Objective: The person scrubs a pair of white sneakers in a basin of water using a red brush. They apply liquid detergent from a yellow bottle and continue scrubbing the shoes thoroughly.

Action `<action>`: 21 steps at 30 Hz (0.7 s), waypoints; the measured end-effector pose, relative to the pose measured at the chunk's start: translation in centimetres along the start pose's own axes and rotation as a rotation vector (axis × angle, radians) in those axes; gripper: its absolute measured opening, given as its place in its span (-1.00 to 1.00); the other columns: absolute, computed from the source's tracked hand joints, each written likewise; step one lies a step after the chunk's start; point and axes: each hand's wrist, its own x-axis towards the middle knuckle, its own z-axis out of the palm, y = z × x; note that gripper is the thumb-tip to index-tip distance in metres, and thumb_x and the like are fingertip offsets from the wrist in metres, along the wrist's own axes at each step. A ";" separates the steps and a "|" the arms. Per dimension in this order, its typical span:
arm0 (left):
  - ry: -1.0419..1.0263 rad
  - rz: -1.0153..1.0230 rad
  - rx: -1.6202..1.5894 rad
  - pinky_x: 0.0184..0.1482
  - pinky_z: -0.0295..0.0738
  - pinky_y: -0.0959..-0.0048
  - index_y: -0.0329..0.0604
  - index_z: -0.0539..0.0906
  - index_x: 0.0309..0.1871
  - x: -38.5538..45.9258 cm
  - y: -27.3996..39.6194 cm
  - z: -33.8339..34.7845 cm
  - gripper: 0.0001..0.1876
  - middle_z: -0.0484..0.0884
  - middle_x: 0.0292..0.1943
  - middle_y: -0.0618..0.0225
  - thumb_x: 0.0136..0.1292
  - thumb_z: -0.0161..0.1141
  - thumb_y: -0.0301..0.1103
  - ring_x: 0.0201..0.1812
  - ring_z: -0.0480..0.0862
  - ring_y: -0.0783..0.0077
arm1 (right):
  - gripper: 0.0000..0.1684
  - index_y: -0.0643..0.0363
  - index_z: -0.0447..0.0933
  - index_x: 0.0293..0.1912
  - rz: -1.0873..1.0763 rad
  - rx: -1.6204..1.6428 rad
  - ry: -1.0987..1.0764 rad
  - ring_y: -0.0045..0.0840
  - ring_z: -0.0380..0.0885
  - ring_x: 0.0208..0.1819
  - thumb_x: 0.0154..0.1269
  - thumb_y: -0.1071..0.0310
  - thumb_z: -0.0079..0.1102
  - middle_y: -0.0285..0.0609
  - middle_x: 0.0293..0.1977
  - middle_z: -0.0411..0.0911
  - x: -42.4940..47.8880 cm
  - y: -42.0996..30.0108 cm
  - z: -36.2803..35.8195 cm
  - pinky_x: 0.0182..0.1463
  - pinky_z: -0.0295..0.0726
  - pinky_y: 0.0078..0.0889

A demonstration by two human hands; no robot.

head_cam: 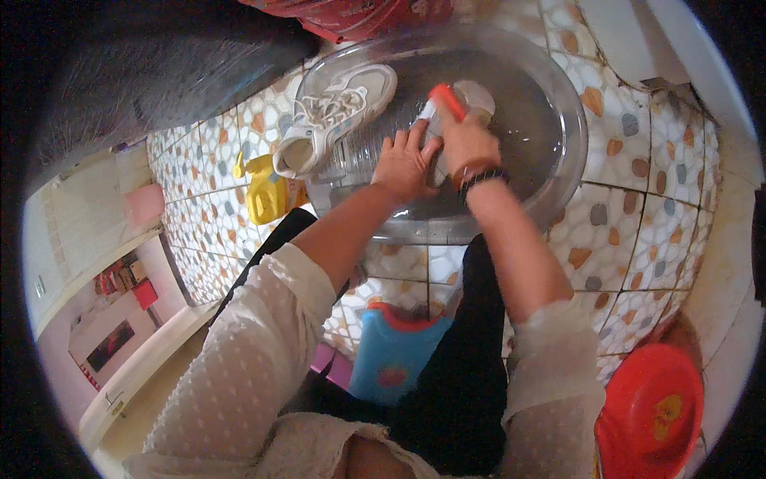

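Note:
A clear plastic wash basin (571,149) stands on the floor before me, with murky water inside. My right hand (470,141), blurred and wearing a dark beaded bracelet, grips a red scrubbing brush (447,100) with white bristles. Beneath it lies a pale shoe (477,97), mostly hidden by my hands; its rounded end shows past the brush. My left hand (407,158) holds this shoe with the fingers laid over it. Another white sneaker (341,117), laces loose, rests across the ridged left side of the basin, its heel over the rim.
A yellow plastic jug (266,190) stands left of the basin. Between my legs is a blue plastic stool (389,353) with a red edge. A red plastic basin (655,413) sits at lower right, near the wall. A red bag-like item (371,18) lies behind the basin.

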 end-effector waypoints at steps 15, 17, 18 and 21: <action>-0.043 0.027 0.022 0.22 0.30 -0.04 0.17 0.13 0.42 0.2 0.4 -1.3 0.13 0.01 0.43 0.09 -0.27 0.51 0.17 0.27 0.29 -0.09 | -0.29 -0.52 -0.04 0.43 -0.059 0.190 0.186 0.12 0.58 -0.06 0.38 0.18 -0.08 0.20 0.06 0.42 -3.1 2.0 1.6 -0.10 0.59 0.09; -0.009 0.030 0.021 0.22 0.30 -0.03 0.22 0.12 0.44 -0.4 0.2 -1.4 0.14 0.02 0.43 0.09 -0.27 0.51 0.16 0.27 0.29 -0.09 | -0.36 -0.51 -0.02 0.41 0.057 0.243 0.182 0.13 0.55 -0.02 0.42 0.13 -0.15 0.25 0.04 0.43 -2.1 2.4 -0.2 -0.04 0.57 0.10; 0.029 0.056 0.017 0.22 0.30 -0.02 0.28 0.10 0.45 0.0 0.0 -1.2 0.14 0.02 0.42 0.09 -0.26 0.50 0.16 0.27 0.29 -0.08 | -0.38 -0.50 -0.01 0.41 0.094 0.282 0.167 0.15 0.53 0.02 0.43 0.12 -0.17 0.29 0.05 0.42 -1.6 2.3 -1.3 0.02 0.53 0.11; -0.020 0.029 0.007 0.23 0.29 -0.01 0.29 0.09 0.45 0.2 -0.1 -0.7 0.14 0.02 0.42 0.10 -0.25 0.51 0.12 0.28 0.29 -0.07 | -0.41 -0.48 0.04 0.41 0.125 0.436 0.173 0.19 0.49 0.05 0.46 0.14 -0.21 0.34 0.06 0.40 -3.3 1.9 0.6 0.09 0.46 0.12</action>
